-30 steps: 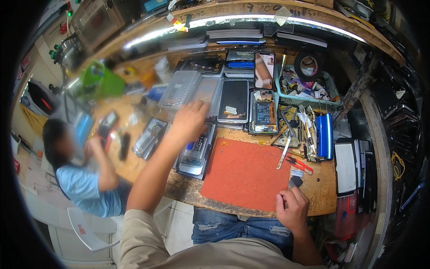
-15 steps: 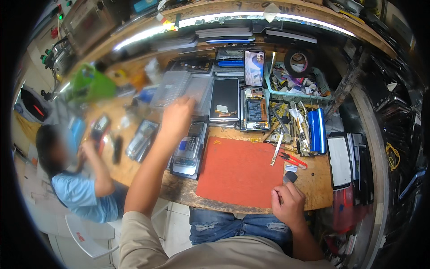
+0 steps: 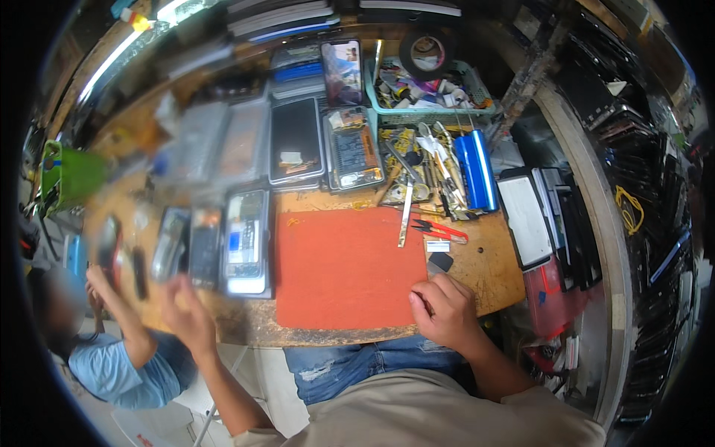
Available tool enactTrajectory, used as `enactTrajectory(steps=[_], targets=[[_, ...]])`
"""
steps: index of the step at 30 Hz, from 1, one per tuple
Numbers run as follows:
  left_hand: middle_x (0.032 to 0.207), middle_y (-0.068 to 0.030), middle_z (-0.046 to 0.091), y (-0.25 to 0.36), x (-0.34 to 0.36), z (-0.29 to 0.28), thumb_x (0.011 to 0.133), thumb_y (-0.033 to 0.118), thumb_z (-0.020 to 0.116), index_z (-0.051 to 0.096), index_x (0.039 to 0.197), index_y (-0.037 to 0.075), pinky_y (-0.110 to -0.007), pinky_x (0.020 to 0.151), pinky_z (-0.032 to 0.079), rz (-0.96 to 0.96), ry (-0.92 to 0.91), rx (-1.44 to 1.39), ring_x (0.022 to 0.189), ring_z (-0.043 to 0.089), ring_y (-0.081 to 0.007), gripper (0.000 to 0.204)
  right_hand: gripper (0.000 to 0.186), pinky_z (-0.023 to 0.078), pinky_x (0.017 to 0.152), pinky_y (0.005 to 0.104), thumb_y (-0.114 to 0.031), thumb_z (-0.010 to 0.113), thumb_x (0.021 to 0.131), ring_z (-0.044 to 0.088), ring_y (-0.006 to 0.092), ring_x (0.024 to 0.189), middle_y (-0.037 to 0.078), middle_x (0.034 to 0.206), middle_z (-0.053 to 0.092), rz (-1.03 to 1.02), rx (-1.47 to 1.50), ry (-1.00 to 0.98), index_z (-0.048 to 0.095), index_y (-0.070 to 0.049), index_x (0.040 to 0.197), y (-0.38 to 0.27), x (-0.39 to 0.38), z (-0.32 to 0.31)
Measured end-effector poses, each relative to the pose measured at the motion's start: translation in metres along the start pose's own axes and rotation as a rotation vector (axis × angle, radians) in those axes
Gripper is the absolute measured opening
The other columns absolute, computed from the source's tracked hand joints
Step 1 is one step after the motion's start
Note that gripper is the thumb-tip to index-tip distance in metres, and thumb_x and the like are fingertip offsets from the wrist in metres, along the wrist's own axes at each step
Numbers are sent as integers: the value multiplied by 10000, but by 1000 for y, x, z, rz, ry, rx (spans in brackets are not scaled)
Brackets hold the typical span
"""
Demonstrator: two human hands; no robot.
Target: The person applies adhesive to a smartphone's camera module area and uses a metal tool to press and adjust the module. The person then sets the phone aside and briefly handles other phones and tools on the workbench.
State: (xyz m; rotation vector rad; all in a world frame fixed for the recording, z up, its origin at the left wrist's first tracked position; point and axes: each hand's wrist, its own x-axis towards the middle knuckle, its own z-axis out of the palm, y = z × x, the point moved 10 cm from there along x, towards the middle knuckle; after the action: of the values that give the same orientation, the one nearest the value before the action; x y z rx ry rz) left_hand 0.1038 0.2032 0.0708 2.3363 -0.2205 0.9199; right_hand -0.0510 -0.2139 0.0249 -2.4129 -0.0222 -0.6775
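Note:
My left hand (image 3: 188, 316), blurred by motion, is at the table's front edge, its fingers apart and nothing visible in them. Just beyond it lie a dark phone-like device (image 3: 205, 242) and a silver-edged device (image 3: 171, 240). To their right is a stack of opened devices (image 3: 246, 242). My right hand (image 3: 447, 309) rests with curled fingers at the front right corner of the red mat (image 3: 346, 272). Its palm is hidden, so anything inside cannot be made out. Just beyond that hand lies a small dark square piece (image 3: 441, 261).
Red-handled snips (image 3: 441, 230) and a metal ruler-like strip (image 3: 406, 214) lie beyond the mat. Behind are a tool tray (image 3: 424, 167), a blue cylinder (image 3: 475, 171), a phone with a lit screen (image 3: 342, 73) and a teal basket (image 3: 428, 112). A co-worker (image 3: 123, 350) sits at left.
My left hand has come back from the clear plastic trays toward the table's front edge. My view has swung, shifting the bench leftward in the picture. My right hand stays curled by the mat.

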Motion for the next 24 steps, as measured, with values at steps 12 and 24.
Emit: enactTrajectory(steps=[12, 24], targets=[[846, 0, 530, -85, -77, 15, 1117, 152, 671, 546, 893, 56, -290, 723, 438, -458, 63, -430, 793, 496, -111, 273, 285, 504, 949, 470, -268, 760, 989, 636, 300, 1128, 96, 1236, 698, -266, -210, -343, 753, -63, 1186, -10, 73, 34], [852, -79, 640, -13, -55, 15, 1058, 66, 679, 704, 986, -16, -297, 655, 463, -261, 53, -117, 720, 591, -163, 112, 263, 512, 877, 487, -77, 794, 895, 650, 387, 995, 168, 1140, 699, -191, -158, -249, 742, -5, 1142, -15, 53, 19]])
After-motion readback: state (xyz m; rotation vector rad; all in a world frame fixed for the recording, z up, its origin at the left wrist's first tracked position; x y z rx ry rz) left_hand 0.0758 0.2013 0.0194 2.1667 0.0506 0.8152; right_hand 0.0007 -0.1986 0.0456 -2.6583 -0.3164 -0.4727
